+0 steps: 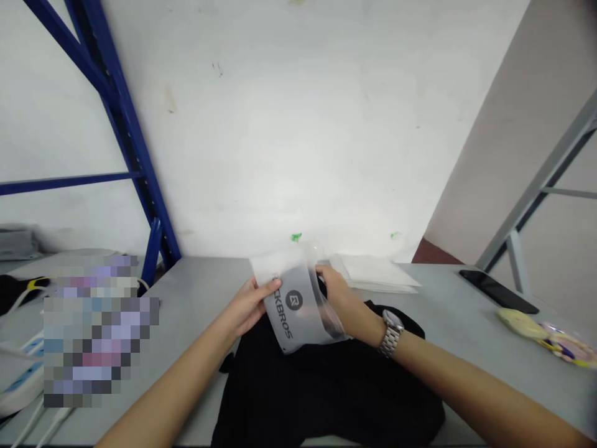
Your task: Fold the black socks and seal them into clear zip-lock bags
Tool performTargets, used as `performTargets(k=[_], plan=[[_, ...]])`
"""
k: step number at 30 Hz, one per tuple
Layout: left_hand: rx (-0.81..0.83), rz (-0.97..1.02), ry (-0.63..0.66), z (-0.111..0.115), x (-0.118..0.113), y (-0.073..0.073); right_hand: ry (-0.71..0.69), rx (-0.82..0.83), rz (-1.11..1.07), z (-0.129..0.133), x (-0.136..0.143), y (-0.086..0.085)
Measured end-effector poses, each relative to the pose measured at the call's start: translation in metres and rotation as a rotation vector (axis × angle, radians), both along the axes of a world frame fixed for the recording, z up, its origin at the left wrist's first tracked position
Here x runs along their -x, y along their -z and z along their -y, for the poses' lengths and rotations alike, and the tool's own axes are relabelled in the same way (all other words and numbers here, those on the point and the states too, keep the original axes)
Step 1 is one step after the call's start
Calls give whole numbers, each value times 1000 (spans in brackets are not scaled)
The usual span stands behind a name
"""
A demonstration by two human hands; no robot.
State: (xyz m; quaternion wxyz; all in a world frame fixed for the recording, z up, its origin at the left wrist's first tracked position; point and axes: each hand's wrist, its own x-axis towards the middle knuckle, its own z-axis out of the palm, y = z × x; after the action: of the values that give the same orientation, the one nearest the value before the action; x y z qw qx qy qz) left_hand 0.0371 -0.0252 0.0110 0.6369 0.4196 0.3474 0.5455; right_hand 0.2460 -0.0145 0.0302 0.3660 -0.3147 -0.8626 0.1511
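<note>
Both hands grip a frosted branded bag [298, 305] above black cloth [326, 379] on the bench [196, 292], left hand [249, 305] pinching its left edge, right hand [340, 298] its right side, apparently mid-bagging; next likely needs the mouth held open.

Bright, even light; soft overall w/ wide-angle edge distortion (pixelated patch left).

Garment [326, 386] lies on desk [196, 292] at near edge, centre. Bag [298, 305] sits over its far end, left hand [247, 305] and right hand [345, 298] on either side. Stack of bags [377, 274] behind, by the far edge. Phone [499, 289] and packet [550, 336] at right edge.
</note>
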Motion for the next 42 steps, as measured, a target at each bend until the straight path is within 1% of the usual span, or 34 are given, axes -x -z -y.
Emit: performTargets(k=[2,4,5,6,8,10,12,13,14,15,16,18,19,20,21,22,24,25,26,28,29,30,31,32,34,36,38,39,40,41,42], plan=[[18,14,-45,0,-2,-1,-8,129,-10,1,0,-2],[19,24,-104,0,-1,-4,-46,248,-62,2,-1,-9],[17,25,-150,-1,0,-5,-42,285,-102,3,-1,-12],[18,24,-209,-3,2,-5,-7,304,-158,3,-3,-16],[38,24,-350,-8,10,-5,126,287,-349,2,-7,-23],[68,41,-502,-15,21,-3,238,211,-638,0,-14,-30],[82,84,-648,-23,34,-2,266,136,-953,0,-23,-39],[82,113,-721,-26,41,-2,259,135,-1066,0,-27,-42],[77,144,-789,-29,48,-3,250,180,-1128,1,-32,-45],[68,174,-842,-31,54,-5,235,283,-1124,2,-36,-46],[54,201,-876,-33,59,-6,212,431,-1056,3,-39,-45],[27,236,-883,-34,62,-10,169,731,-777,4,-42,-35],[12,243,-859,-33,60,-11,177,806,-622,4,-42,-28],[-4,244,-823,-30,56,-12,198,817,-493,4,-40,-20],[-21,240,-781,-27,48,-12,211,785,-406,3,-38,-12],[-38,234,-743,-23,39,-12,200,745,-361,4,-35,-6],[-69,210,-635,-12,18,-9,114,731,-340,5,-29,0],[-78,184,-548,-6,7,-7,76,748,-340,5,-27,0],[-86,142,-440,0,-3,-5,83,755,-347,5,-26,-1],[-105,-16,-196,10,-16,0,215,698,-410,-3,-31,-6],[-124,-142,-86,13,-18,2,289,647,-460,-11,-38,-7],[-152,-296,-9,14,-19,4,346,603,-504,-22,-48,-8],[-192,-466,37,15,-17,6,382,567,-533,-35,-62,-8],[-235,-632,62,15,-15,7,414,533,-518,-48,-78,-7],[-302,-879,96,14,-7,10,561,507,-360,-75,-114,-1],[-326,-978,175,14,-2,10,659,508,-287,-95,-145,8],[-323,-1002,308,18,-2,10,745,474,-243,-106,-164,18],[-327,-1011,355,20,-3,10,784,435,-225,-109,-168,22],[-340,-1022,375,22,-6,10,816,389,-210,-108,-168,25],[-360,-1034,365,24,-10,11,838,340,-198,-106,-166,27],[-386,-1044,330,25,-13,12,837,289,-188,-101,-161,25]])
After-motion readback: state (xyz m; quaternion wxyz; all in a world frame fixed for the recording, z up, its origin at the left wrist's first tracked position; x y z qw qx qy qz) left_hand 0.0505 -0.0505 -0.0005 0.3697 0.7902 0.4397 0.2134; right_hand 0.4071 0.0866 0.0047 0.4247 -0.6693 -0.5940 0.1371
